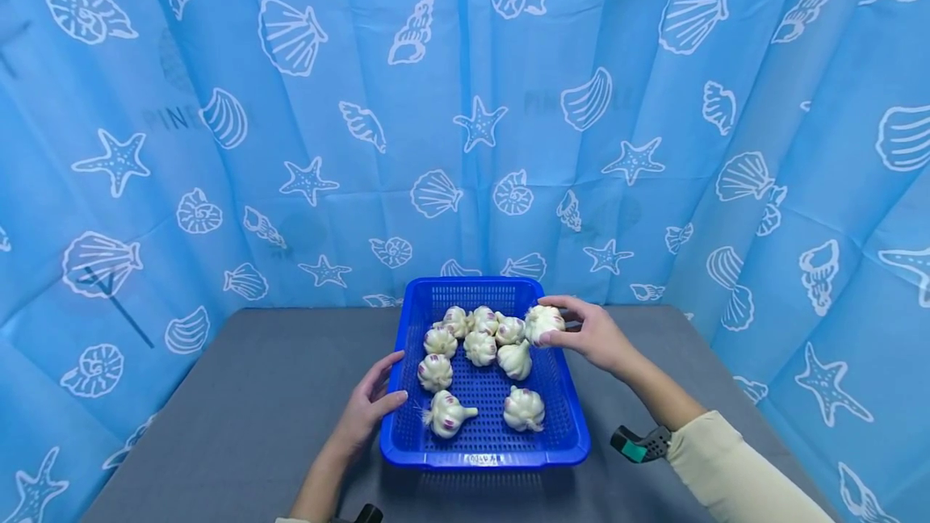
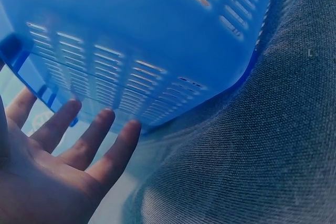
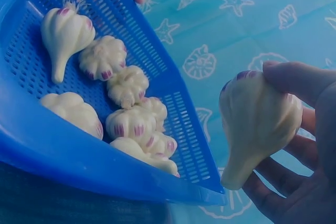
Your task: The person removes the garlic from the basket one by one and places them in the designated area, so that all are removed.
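Observation:
My right hand point(image 1: 599, 337) grips a garlic bulb point(image 1: 545, 324) over the right rim of the blue plastic basket point(image 1: 392, 434). In the right wrist view, thumb and fingers hold this garlic bulb point(image 3: 260, 114) around its sides, its stem pointing down. My left hand point(image 1: 358, 414) is at the basket's left side. The left wrist view shows its fingers point(image 2: 113, 153) extended along the slotted outer wall point(image 2: 157, 35). Several more garlic bulbs lie inside, mostly toward the back and left. Two sit nearer the front, one garlic bulb point(image 1: 446, 414) left and another garlic bulb point(image 1: 524, 409) right.
The basket stands on a grey-covered table point(image 1: 291, 394). Behind and at both sides hangs a blue curtain point(image 1: 465, 208) printed with white shells and starfish. A black strap with a green patch point(image 1: 634, 447) is at my right forearm.

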Demonstrator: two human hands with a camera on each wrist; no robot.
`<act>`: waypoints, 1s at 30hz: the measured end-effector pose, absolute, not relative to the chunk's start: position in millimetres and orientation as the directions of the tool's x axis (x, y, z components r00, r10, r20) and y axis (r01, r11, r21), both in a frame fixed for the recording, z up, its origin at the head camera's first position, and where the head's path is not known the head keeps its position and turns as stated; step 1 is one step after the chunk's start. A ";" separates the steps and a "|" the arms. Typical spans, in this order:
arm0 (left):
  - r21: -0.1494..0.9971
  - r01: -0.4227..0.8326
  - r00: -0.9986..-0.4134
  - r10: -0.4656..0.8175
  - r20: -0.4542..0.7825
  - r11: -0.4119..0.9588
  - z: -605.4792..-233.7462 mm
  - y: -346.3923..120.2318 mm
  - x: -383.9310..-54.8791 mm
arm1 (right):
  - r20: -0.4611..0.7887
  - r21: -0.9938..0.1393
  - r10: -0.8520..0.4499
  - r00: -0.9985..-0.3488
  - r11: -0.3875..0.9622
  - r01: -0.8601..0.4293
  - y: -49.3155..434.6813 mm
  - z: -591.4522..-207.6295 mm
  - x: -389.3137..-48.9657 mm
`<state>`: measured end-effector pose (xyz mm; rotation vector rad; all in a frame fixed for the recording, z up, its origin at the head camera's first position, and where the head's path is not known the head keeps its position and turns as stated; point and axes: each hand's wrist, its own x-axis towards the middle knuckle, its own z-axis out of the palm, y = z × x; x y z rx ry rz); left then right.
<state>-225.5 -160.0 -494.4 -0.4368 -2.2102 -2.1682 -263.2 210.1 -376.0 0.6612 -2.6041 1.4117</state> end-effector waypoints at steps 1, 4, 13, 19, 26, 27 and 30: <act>0.978 0.208 -0.961 0.188 0.204 0.002 -494.7 -160.4 -225.7 | 0.296 -0.778 -0.317 -0.901 0.468 -0.420 211.0 -376.0 -263.7; 0.980 0.201 -0.964 0.180 0.196 0.007 -494.8 -160.7 -225.9 | 0.302 -0.785 -0.298 -0.906 0.462 -0.414 213.1 -375.9 -265.6; 0.974 0.227 -0.954 0.200 0.225 -0.010 -496.1 -161.7 -226.7 | 0.332 -0.773 -0.194 -0.923 0.505 -0.384 226.0 -381.2 -276.0; 0.976 0.217 -0.956 0.202 0.214 -0.007 -496.0 -161.4 -226.8 | 0.312 -0.778 -0.129 -0.941 0.534 -0.331 238.9 -394.1 -285.7; 0.978 0.207 -0.958 0.198 0.208 -0.024 -495.2 -161.1 -226.8 | 0.293 -0.766 -0.075 -0.953 0.579 -0.281 249.2 -405.7 -293.2; 0.978 0.208 -0.958 0.198 0.209 -0.027 -495.0 -161.2 -226.7 | 0.289 -0.765 -0.070 -0.955 0.583 -0.274 250.4 -407.2 -294.3; 0.977 0.212 -0.957 0.195 0.213 -0.027 -494.0 -161.0 -225.9 | 0.272 -0.770 -0.048 -0.961 0.588 -0.247 253.1 -412.1 -298.0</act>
